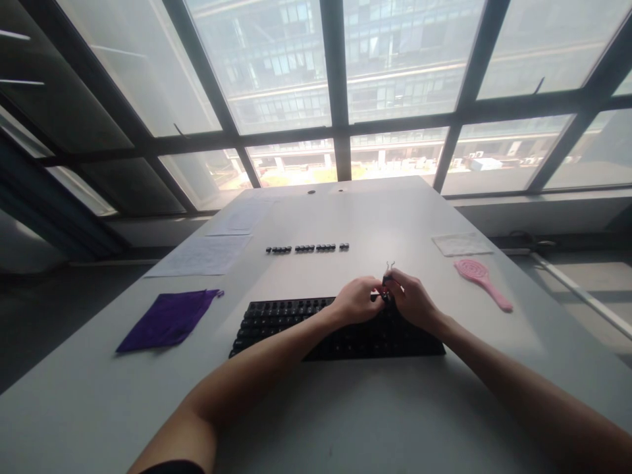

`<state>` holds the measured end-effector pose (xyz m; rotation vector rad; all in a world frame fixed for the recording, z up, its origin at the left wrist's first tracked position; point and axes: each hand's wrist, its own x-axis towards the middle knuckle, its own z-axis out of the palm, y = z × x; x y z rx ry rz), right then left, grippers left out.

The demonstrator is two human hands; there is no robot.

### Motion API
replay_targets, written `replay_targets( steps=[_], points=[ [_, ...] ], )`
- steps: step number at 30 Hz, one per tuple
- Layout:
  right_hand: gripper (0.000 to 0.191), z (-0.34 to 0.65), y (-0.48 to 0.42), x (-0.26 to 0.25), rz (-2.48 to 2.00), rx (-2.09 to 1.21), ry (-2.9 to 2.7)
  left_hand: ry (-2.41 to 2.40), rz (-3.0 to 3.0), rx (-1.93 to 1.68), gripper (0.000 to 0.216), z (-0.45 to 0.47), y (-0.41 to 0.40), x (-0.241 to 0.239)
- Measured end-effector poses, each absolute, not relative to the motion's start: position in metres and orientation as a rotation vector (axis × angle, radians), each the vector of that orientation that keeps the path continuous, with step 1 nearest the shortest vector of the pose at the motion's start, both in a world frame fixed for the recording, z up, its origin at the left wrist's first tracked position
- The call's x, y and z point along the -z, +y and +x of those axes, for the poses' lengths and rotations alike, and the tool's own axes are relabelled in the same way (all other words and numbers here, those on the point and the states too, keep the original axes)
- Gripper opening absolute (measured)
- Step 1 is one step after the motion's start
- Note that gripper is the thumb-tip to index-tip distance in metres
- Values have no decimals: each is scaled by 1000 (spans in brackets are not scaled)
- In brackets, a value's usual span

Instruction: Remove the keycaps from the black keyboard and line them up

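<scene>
A black keyboard (276, 322) lies on the white table, partly covered by my forearms and hands. My right hand (412, 303) is closed on a keycap puller (388, 276), whose two thin wire ends point upward. Close beside it, my left hand (358, 301) is closed too, fingertips meeting the right ones just above the keyboard's upper right part. A small dark piece shows between the fingertips, too small to name for sure. Beyond the keyboard, loose black keycaps (305, 248) stand in a row, split into groups.
A purple drawstring pouch (165, 319) lies at left, with white sheets (200, 255) behind it. At right are a pink hairbrush (478, 280) and a pale flat packet (461, 244). The white table (375, 224) reaches toward large windows.
</scene>
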<state>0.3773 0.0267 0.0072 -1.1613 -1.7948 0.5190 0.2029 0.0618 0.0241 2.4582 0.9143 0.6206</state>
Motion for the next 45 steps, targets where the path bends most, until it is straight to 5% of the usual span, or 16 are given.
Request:
replay_targets(
  steps=[32,45],
  points=[
    [21,381,25,-5,-1128,-459,-1798,969,2675,-607,13,207,61,-14],
    [17,382,27,-5,-1101,-330,-1647,887,2504,-874,13,208,60,-16]
  ],
)
